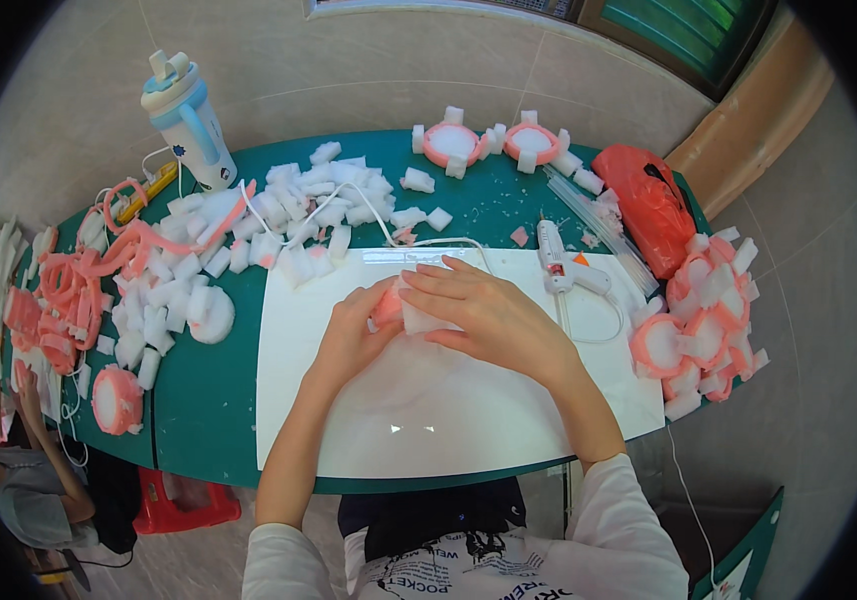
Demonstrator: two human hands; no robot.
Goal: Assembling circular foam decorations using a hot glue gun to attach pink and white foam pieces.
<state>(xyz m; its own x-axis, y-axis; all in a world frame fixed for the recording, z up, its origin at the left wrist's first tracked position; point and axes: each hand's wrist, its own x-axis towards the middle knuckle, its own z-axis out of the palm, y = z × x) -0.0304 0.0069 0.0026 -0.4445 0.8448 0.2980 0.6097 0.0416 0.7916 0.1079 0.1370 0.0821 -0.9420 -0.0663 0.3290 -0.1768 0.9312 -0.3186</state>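
Over the white board (369, 420), both of my hands close around a small pink-and-white foam piece (388, 306). On its pink side, my left hand (349, 330) grips it with curved fingers. From the other side my right hand (479, 310) wraps it, fingers lying over the top and a white foam block (421, 318) showing beneath them. Much of the piece is hidden by my fingers. Just right of my right hand, a white glue gun (555, 258) lies on the board with its cord looped beside it.
White foam blocks (299, 200) and pink foam strips (139, 250) are heaped left. Finished-looking pink rings (451, 145) stand at the back, with more piled right (704, 335). Clear glue sticks (604, 232) lie near a red plastic bag (649, 205). A bottle (189, 125) stands back left; another person's arm (49, 440) shows left.
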